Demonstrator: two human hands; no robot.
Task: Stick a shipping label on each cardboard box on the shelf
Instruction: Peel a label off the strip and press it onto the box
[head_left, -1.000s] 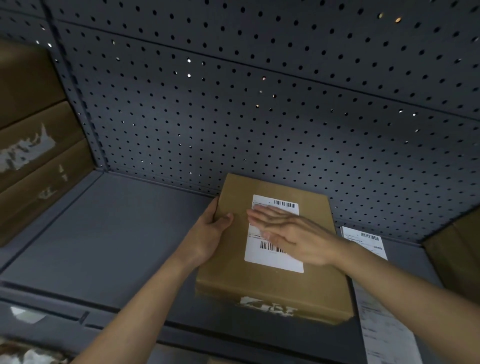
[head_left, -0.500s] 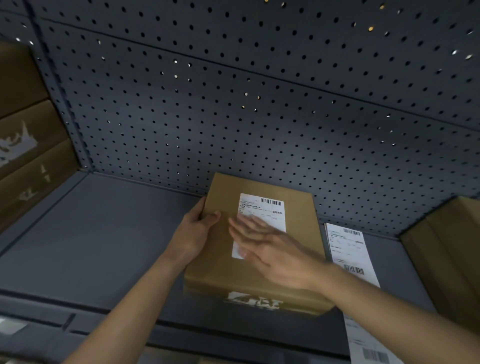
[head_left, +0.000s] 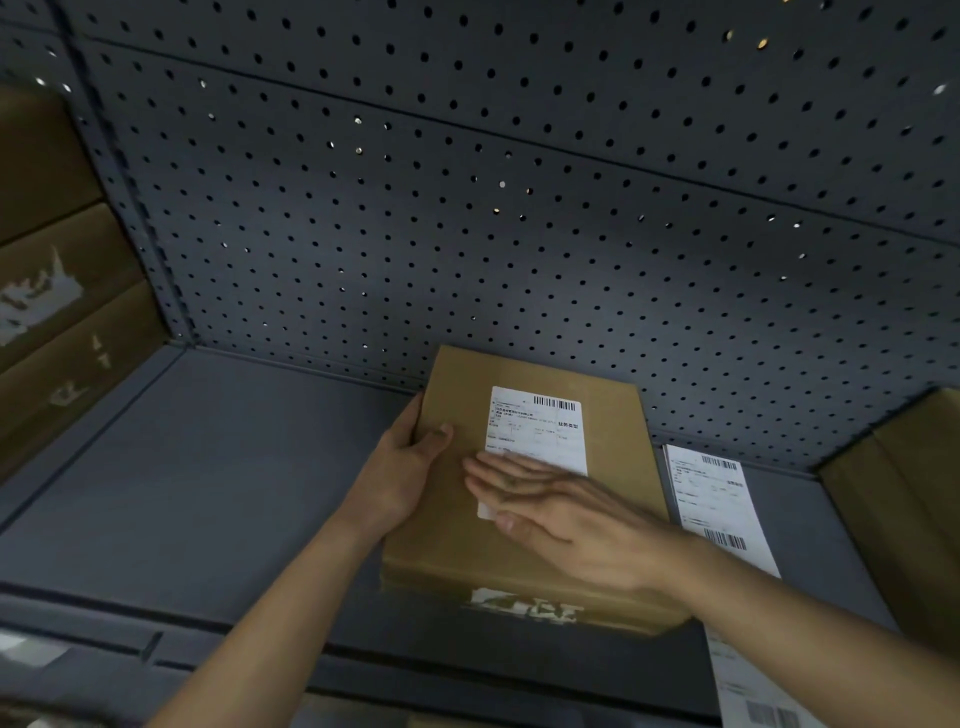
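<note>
A flat brown cardboard box (head_left: 613, 431) lies on the grey shelf (head_left: 218, 467) against the perforated back panel. A white shipping label (head_left: 540, 426) with a barcode sits on its top face. My left hand (head_left: 405, 467) grips the box's left edge, thumb on top. My right hand (head_left: 561, 509) lies flat with straight fingers on the lower part of the label, pressing it down and hiding that part.
A strip of further labels (head_left: 717, 509) lies on the shelf right of the box and hangs over the front edge. Stacked cardboard boxes (head_left: 57, 312) stand at the far left, another box (head_left: 904, 509) at the far right. The perforated panel (head_left: 519, 208) closes the back.
My right hand has slid down the label from its upper part toward its lower end, uncovering the top barcode. My left hand kept its grip on the box edge.
</note>
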